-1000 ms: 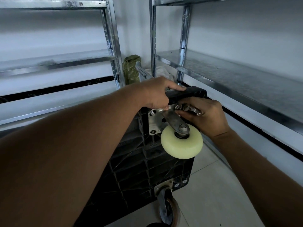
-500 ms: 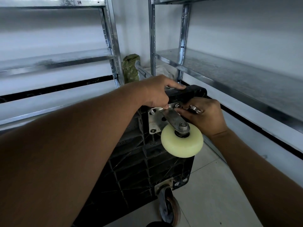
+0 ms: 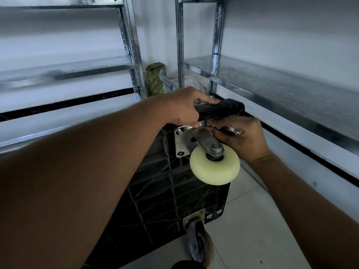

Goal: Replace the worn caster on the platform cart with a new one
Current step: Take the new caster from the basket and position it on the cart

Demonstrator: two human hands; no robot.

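— Where is the new caster (image 3: 214, 167) placed?

— Its mounting plate (image 3: 181, 140) is laid against the underside of the upended platform cart (image 3: 165, 191), at the upper corner. The cart's top edge is gripped by the left hand (image 3: 186, 107), with the thumb pressed on the plate. A small metal piece (image 3: 234, 130) is clasped in the curled fingers of the right hand (image 3: 242, 138), at the plate's far corner.

— What could be spoiled?

— If the thumb is eased, the plate could be dragged off its holes by the wheel's weight. A fastener could then be cross-threaded or dropped.
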